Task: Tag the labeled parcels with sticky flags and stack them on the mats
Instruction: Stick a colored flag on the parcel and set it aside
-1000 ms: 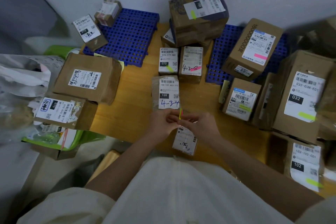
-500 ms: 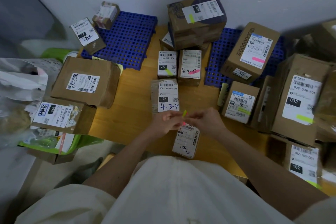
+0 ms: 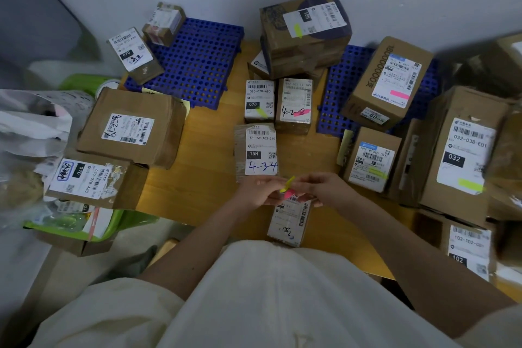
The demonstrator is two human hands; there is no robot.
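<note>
Yellow and thin, a sticky flag [image 3: 287, 183] stands up between the two hands, over the near middle of the table [image 3: 203, 172]. The left hand [image 3: 261, 189] curls its fingers round what looks like a pink flag pad [image 3: 288, 194], and the right hand [image 3: 324, 188] pinches at the yellow flag; exactly which fingertips hold it is hard to tell.

To do this step well, I judge the flag should be peeled slowly from its glued end, kept flat, then pressed onto a parcel's label clear of the barcode. The untagged "4-3-4" parcel [image 3: 255, 150], just beyond the hands, seems the likely target.

The parcels are brown cardboard, boxy, taped, with glossy white paper labels. A small one [image 3: 288, 223] lies just under the hands. The blue mats, far left [image 3: 197, 59] and far right [image 3: 339, 87], are rigid plastic grids full of round holes. The table is smooth wood.
</note>
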